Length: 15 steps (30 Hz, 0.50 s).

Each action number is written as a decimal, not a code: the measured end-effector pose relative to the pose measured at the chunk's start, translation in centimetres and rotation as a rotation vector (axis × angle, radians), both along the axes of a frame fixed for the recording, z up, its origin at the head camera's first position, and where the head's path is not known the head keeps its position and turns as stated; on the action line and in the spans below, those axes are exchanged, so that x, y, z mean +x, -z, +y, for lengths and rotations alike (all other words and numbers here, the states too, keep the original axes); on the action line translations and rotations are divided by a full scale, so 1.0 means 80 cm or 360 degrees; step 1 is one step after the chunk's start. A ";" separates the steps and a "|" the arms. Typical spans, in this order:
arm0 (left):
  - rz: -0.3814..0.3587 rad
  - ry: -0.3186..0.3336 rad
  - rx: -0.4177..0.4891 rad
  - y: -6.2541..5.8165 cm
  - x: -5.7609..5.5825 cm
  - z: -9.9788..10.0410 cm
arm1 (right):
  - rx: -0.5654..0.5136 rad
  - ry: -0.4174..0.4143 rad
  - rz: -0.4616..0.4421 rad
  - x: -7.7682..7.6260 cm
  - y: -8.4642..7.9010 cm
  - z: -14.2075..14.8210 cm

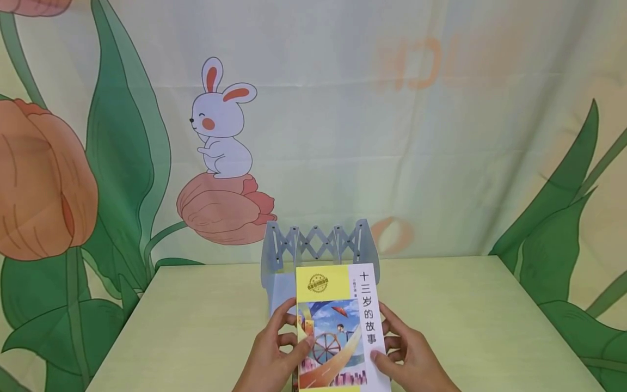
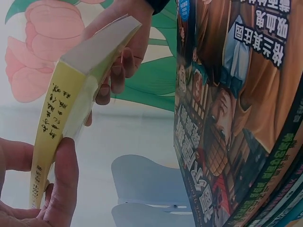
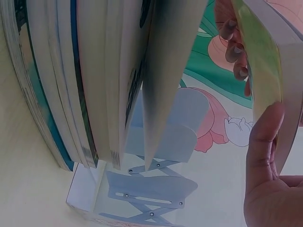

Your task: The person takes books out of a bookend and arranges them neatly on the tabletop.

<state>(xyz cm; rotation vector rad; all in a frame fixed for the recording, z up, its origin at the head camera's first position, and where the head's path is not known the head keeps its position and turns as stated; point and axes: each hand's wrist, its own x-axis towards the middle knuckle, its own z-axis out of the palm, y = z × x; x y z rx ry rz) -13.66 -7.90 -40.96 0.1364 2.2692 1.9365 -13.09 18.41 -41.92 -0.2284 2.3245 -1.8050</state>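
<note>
Both hands hold a book (image 1: 335, 316) with a yellow and white cover and a picture of a wheel and a road. My left hand (image 1: 276, 345) grips its left edge, thumb on the cover; in the left wrist view, that thumb lies by the yellow spine (image 2: 51, 118). The right edge is gripped by my right hand (image 1: 413, 356), thumb on the white strip. Close to the held book, the wrist views show a stack of several books (image 2: 227, 109), mostly hidden under it in the head view.
Behind the held book stands a blue-grey expandable book rack (image 1: 370, 245) with crossed slats. It sits on a pale green table (image 1: 196, 326). At the back hangs a cloth (image 1: 318, 109) printed with a rabbit, tulips and leaves.
</note>
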 end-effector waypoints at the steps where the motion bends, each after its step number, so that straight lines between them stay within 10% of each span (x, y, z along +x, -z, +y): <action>1: -0.0007 -0.0001 0.0007 0.001 0.000 0.000 | 0.0014 -0.0007 0.0008 0.000 0.001 0.000; 15: -0.0044 0.0022 0.0039 0.015 0.005 -0.005 | 0.0097 -0.0064 -0.0027 0.002 0.010 0.002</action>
